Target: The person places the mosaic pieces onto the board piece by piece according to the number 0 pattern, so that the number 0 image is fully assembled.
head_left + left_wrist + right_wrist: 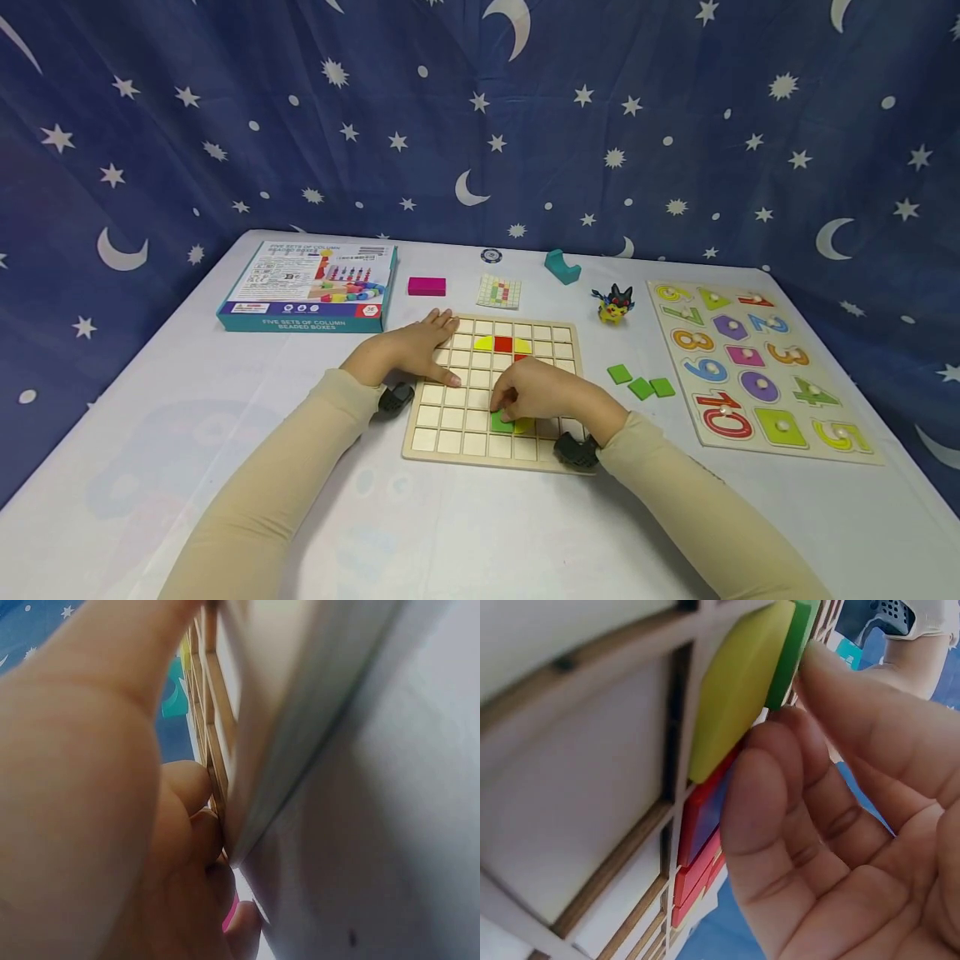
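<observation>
Left hand (408, 346), fingers spread and empty, likely steadies the board's (450, 418) left side; right hand (536, 390), fingers nearly closed, pinches a green tile (501, 424) toward its front.

Flat teal-and-white cardboard box (309, 287): "FIVE SETS OF COLUMN BEADED BOXES" ran across its top and front; a red badge (368, 311) showed "36".
Pale wooden puzzle board (786, 389): 6 to 10 stood left, 1 to 5 right.
</observation>
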A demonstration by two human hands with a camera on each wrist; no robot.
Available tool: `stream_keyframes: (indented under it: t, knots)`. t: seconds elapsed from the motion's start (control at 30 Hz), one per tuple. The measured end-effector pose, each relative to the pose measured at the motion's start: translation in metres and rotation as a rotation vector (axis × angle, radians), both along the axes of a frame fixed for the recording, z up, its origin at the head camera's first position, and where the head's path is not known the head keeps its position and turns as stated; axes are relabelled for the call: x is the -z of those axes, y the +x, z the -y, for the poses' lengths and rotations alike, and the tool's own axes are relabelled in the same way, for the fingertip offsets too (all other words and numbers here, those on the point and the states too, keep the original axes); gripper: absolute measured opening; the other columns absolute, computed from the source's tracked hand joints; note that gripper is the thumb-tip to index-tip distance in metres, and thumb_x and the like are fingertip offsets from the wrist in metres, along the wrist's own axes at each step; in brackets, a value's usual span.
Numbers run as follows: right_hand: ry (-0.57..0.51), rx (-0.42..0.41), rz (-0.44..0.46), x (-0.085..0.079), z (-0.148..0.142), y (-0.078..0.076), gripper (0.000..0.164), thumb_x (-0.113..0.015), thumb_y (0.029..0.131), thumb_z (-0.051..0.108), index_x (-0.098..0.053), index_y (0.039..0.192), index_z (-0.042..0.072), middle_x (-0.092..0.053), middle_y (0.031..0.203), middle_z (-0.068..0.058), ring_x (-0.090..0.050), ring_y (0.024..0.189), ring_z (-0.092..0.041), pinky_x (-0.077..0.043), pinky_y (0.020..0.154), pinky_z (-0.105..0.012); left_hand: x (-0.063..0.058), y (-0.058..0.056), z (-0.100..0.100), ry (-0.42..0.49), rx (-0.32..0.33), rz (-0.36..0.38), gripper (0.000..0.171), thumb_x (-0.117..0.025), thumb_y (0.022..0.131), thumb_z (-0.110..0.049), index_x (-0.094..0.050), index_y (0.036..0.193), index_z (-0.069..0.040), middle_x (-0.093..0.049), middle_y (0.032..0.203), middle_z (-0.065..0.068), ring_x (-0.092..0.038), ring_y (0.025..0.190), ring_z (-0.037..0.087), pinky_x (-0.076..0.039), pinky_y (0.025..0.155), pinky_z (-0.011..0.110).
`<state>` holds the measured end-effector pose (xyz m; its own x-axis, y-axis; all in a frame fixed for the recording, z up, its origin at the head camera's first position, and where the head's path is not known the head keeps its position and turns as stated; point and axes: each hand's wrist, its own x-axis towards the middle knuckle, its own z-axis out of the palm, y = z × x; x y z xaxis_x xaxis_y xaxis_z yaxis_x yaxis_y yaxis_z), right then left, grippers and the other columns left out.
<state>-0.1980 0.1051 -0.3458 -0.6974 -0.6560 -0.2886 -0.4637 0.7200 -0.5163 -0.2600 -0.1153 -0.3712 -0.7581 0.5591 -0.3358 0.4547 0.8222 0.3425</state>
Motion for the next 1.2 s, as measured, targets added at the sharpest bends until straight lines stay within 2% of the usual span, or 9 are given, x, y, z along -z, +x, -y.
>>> stream_keyframes:
  t: [0.33,0.53,0.7,0.9,1.2]
  knots:
    - [-0.05,-0.02,-0.03,-0.003,-0.018,-0.003,0.008,-0.069,0.08,0.009,-0.072,0.086,0.014,-0.059,0.072,0.006,-0.048,0.068,-0.009,-0.041,0.062,-0.022,0.001,-0.001,0.001,0.001,0.009,0.006,0.109,-0.067,0.075,-0.056,-0.006,0.148,-0.002,0.003,0.154,0.016,0.008,0.141,0.033,-0.006,0.115,0.047]
    - [-0.077,0.005,-0.035,-0.009,-0.038,-0.004,0.007,-0.071,0.078,0.007,-0.071,0.084,0.011,-0.058,0.071,0.006,-0.047,0.067,-0.01,-0.042,0.061,-0.022,0.001,-0.002,0.002,0.007,0.017,0.008,0.108,-0.066,0.076,-0.056,-0.006,0.148,-0.002,0.003,0.154,0.016,0.008,0.141,0.033,-0.005,0.115,0.047]
    - [-0.054,0.056,-0.027,-0.011,-0.06,-0.004,0.007,-0.071,0.077,0.006,-0.07,0.083,0.009,-0.059,0.071,0.005,-0.049,0.068,-0.01,-0.043,0.061,-0.023,0.001,-0.002,0.001,0.015,0.02,0.005,0.108,-0.066,0.075,-0.056,-0.006,0.147,-0.002,0.002,0.154,0.016,0.008,0.141,0.033,-0.005,0.114,0.048]
    - [-0.013,0.124,0.009,-0.006,-0.092,-0.005,0.006,-0.07,0.078,0.006,-0.069,0.083,0.009,-0.058,0.071,0.004,-0.049,0.067,-0.011,-0.043,0.06,-0.024,0.003,-0.004,0.001,0.011,0.023,-0.002,0.108,-0.066,0.076,-0.056,-0.006,0.148,-0.002,0.003,0.154,0.015,0.008,0.141,0.033,-0.005,0.114,0.048]
    - [0.008,0.198,-0.007,0.001,-0.136,-0.001,0.009,-0.072,0.075,0.005,-0.068,0.082,0.009,-0.055,0.067,0.003,-0.047,0.064,-0.011,-0.04,0.056,-0.023,0.003,-0.003,0.002,0.02,0.026,-0.008,0.109,-0.066,0.075,-0.057,-0.007,0.147,-0.001,0.001,0.154,0.017,0.007,0.141,0.034,-0.006,0.114,0.049]
